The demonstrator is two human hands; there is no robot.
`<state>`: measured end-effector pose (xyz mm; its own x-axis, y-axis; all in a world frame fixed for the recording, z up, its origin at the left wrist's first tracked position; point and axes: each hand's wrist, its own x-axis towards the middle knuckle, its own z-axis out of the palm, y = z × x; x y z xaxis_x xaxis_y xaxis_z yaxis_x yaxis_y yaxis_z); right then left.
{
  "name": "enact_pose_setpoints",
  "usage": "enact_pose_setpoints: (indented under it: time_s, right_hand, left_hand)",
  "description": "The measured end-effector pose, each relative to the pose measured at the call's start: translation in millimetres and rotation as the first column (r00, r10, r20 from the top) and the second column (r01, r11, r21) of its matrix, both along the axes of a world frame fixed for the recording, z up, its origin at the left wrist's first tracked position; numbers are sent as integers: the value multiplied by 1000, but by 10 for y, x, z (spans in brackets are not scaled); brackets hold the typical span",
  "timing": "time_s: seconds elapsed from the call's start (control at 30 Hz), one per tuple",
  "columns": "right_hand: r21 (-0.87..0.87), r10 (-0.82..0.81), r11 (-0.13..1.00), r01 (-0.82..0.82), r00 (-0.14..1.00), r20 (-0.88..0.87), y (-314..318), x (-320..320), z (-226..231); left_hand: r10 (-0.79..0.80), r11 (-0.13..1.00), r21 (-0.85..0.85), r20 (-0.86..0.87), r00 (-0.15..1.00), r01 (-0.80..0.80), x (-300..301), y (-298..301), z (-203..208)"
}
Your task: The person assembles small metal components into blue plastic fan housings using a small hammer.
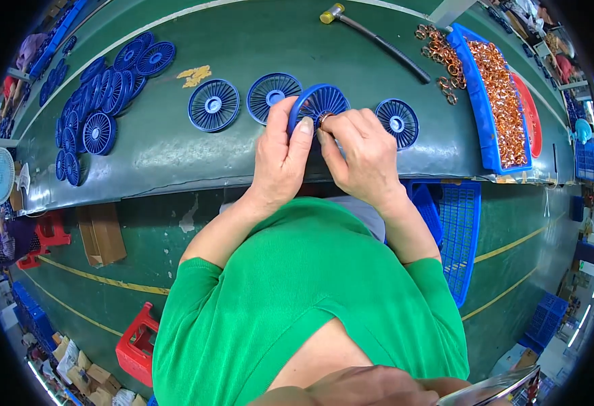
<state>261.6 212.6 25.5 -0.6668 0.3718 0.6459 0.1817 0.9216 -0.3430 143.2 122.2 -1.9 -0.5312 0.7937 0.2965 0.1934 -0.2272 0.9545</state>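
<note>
My left hand (280, 159) grips a round blue spoked plastic fan cover (325, 100) by its rim, tilted up above the bench edge. At its hub, my right hand (363, 152) pinches a small copper-coloured ring (324, 118) between thumb and fingers. How far the ring sits on the hub is hidden by the fingers. Flat on the bench beside my hands lie similar covers: one at the left (213, 105), another just behind my left hand (270, 95), and a third to the right of my right hand (397, 124).
Many blue covers (100, 101) are heaped at the left of the green bench (168, 145). At the right stands a blue tray (476, 101) full of copper rings, with loose rings (446, 57) beside it. A hammer (378, 42) lies at the back. Below are a blue crate (460, 223) and red stool (136, 345).
</note>
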Motion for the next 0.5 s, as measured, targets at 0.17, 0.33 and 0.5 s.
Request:
enact_pose_setpoints:
  time_s: [0.17,0.33,0.5]
  right_hand:
    - [-80,4,997,3,997,82,-10,-1,-94]
    - [-62,-139,989,132,984,-108,-76,1,-114]
    - [39,80,996,-82,995,63,-35,232,35]
  left_hand:
    - [4,990,-139,-135,991,-23,-16,-20,15]
    - [-112,990,-77,53,992,116,-87,-16,-16]
    - [-409,861,-35,545,732,507,-172,-203,192]
